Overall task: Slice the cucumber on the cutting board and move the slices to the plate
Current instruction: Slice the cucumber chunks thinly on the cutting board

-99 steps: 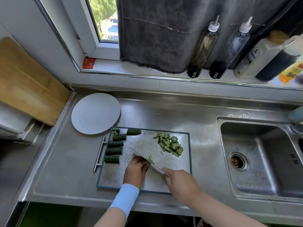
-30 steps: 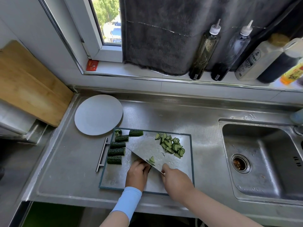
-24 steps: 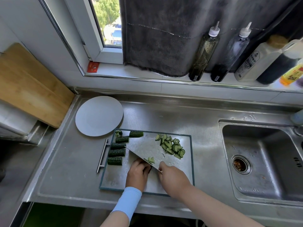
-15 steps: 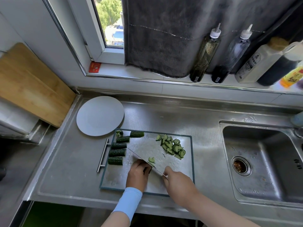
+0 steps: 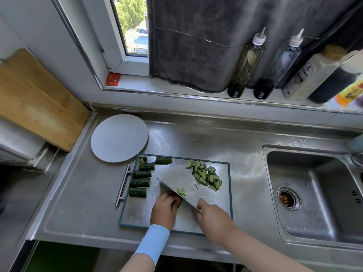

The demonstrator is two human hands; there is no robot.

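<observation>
Steel-faced cutting board (image 5: 137,213), seen from the head camera. The right hand (image 5: 213,218) closed round the handle of a knife (image 5: 176,185) (the handle itself was hidden inside the fist). The blade ran obliquely away from that grip toward the far left.

Just left of the blade, the left hand (image 5: 165,209) curled its fingers over a cucumber piece (image 5: 176,202). Only a dark sliver of it showed at the fingertips, so its long axis could not be read. Two fresh slices (image 5: 181,191) lay just beyond those fingertips, against the blade's face.

Beyond the knife grip and to its right lay a heap of slices (image 5: 206,175). Left of the holding hand, five uncut segments (image 5: 140,182) formed a loose column. Their long axes were roughly parallel and ran left to right across the board.

The plate (image 5: 119,140), beyond the segments and just past the board's far-left corner, bore nothing.

Judged progress: well under half of the cucumber was sliced, and the transfer to the plate had not begun.
</observation>
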